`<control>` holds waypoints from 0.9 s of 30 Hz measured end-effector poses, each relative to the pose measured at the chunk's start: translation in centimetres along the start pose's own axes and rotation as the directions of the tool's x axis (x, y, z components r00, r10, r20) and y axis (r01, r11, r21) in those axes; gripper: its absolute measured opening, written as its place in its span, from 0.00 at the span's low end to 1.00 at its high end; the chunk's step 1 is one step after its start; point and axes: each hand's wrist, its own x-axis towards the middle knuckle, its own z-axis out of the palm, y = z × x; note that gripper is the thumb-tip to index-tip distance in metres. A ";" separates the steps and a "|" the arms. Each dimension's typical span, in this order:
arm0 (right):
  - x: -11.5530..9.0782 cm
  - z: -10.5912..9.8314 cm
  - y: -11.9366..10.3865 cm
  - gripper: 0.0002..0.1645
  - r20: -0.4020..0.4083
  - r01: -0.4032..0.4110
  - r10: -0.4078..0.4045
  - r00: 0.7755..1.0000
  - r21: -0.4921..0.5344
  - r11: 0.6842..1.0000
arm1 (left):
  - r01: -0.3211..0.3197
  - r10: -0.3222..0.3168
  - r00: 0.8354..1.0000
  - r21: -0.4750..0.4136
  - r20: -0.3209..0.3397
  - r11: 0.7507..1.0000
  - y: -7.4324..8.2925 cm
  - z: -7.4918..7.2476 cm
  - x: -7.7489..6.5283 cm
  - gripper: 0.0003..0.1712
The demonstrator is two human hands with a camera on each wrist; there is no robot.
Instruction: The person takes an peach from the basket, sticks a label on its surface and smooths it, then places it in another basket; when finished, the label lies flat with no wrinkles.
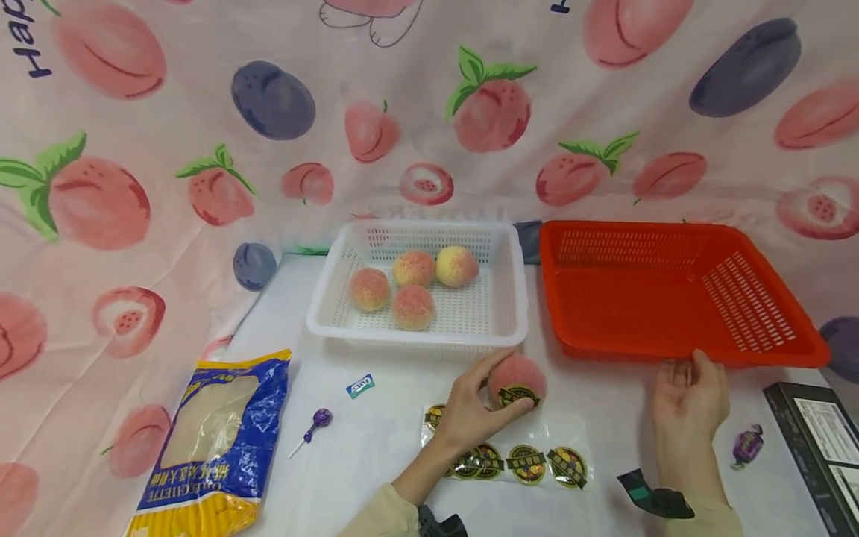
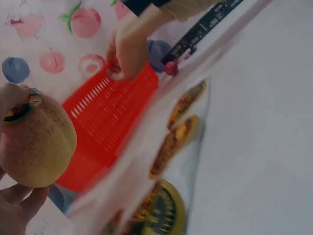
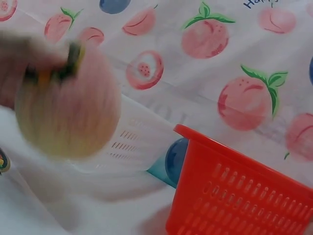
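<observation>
My left hand (image 1: 475,406) grips a peach (image 1: 517,375) that bears a black-and-gold round sticker (image 1: 518,396); the thumb lies at the sticker's edge. Below that hand, a clear sheet of round stickers (image 1: 526,464) lies on the table. At the near rim of the red plastic basket (image 1: 671,350) is my right hand (image 1: 691,395), its fingers and thumb curled on the rim, as the left wrist view also shows. Several peaches (image 1: 413,307) sit in the white basket (image 1: 419,338) behind the left hand. In the right wrist view the held peach (image 3: 68,115) looks blurred.
A blue and yellow bag (image 1: 215,440) lies at the left, near a purple lollipop (image 1: 322,418) and a small teal-and-white packet (image 1: 360,386). At the right are a purple wrapped candy (image 1: 747,447) and a black box (image 1: 815,447). A fruit-print cloth (image 1: 416,89) hangs behind the baskets.
</observation>
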 end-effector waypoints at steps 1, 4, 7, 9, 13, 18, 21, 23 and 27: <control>0.0 0.1 0.0 0.32 -0.003 0.004 -0.004 1.000 -0.006 1.000 | -0.021 0.021 1.000 -0.016 0.013 1.000 1.0 -0.4 0.1 0.37; 0.1 0.1 0.1 0.31 -0.008 0.006 -0.006 1.000 -0.011 1.000 | -0.068 0.069 0.997 -0.023 0.042 0.997 3.4 -1.5 0.6 0.37; 0.1 0.1 0.1 0.29 0.001 0.009 -0.009 1.000 -0.015 1.000 | -0.081 0.083 0.996 -0.040 0.044 0.996 5.2 -2.1 1.7 0.35; 0.1 0.0 0.2 0.27 0.008 0.010 -0.010 1.000 -0.015 1.000 | -0.084 0.087 0.996 -0.059 0.038 0.995 5.9 -2.4 2.8 0.35; 0.1 0.0 0.3 0.24 0.000 0.012 -0.012 1.000 -0.012 1.000 | -0.086 0.088 0.996 -0.061 0.025 0.994 6.9 -2.4 5.2 0.34; 0.0 -0.1 0.5 0.22 -0.047 0.021 -0.022 0.999 -0.032 0.999 | -0.073 0.075 0.997 -0.067 0.028 0.995 7.0 -1.7 8.4 0.34; 0.0 -0.1 0.8 0.19 -0.058 0.014 -0.016 0.998 -0.040 0.999 | -0.044 0.049 0.998 -0.101 0.040 0.994 6.2 -0.6 10.8 0.34; -0.1 -0.2 1.0 0.17 -0.042 0.000 -0.002 0.999 -0.040 0.999 | -0.026 0.031 0.999 -0.113 0.040 0.993 5.5 0.2 12.4 0.34; -0.4 -0.4 1.3 0.19 -0.009 -0.034 0.034 0.999 -0.033 0.999 | 0.019 -0.015 0.999 -0.115 0.033 0.993 4.7 1.8 15.3 0.34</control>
